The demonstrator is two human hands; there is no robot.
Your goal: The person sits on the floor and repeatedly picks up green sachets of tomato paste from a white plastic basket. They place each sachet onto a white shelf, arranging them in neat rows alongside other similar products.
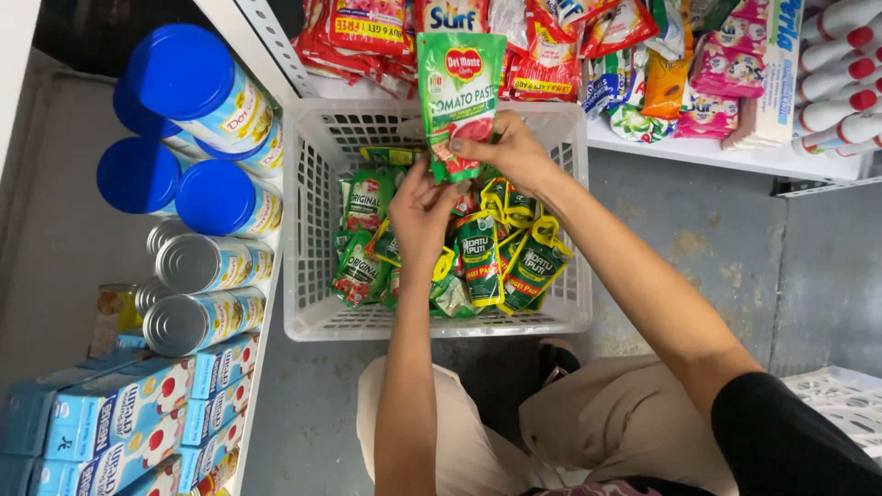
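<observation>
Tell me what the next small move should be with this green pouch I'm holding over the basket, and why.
Probably lift the green pouch clear toward the shelf above. Both hands, right hand and left hand, grip its lower edge, it stands upright above the white basket, and more pouches remain inside.

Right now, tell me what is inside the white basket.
The white basket holds a loose pile of green sauce pouches. The left hand covers some, and the lower layers and basket floor are hidden. The right hand lifts one raised pouch.
</observation>
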